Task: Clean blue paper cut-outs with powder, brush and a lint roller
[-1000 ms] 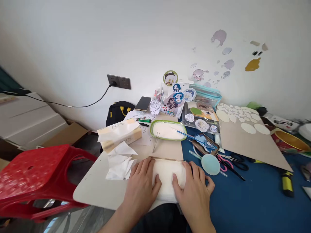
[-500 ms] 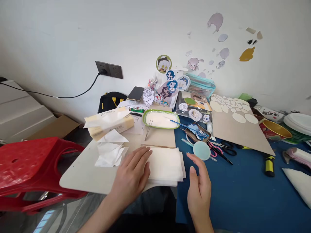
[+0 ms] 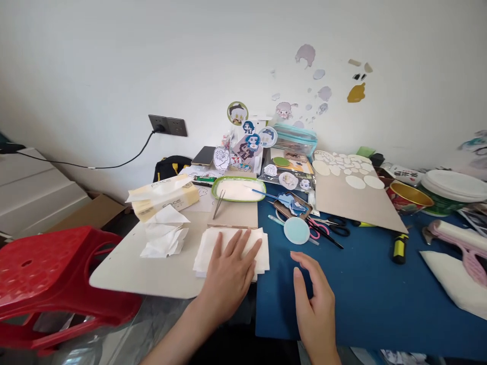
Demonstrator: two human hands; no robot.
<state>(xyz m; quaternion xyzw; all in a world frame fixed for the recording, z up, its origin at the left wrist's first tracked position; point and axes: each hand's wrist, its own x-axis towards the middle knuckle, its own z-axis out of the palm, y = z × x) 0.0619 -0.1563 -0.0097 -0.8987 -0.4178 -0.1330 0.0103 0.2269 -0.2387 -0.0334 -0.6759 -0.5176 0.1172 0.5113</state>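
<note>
My left hand lies palm down with fingers spread on a stack of white tissues, which covers the near edge of the pale board. To the right, my right hand hovers over the blue mat, thumb and fingers apart, holding nothing. Beyond the stack is a brown board. Behind it sits a green-rimmed dish of white paste. Tweezers lean on the dish, and a blue brush rests across its rim.
Left of the stack lie crumpled tissues and a tissue pack. On the right are a light-blue disc, scissors, a grey cardboard sheet, a yellow-black tool and a pink-handled roller. A red stool stands left.
My left hand has moved from the stack's left side onto its middle, with its fingers now spread. My right hand stays open beside it. The view has shifted slightly.
</note>
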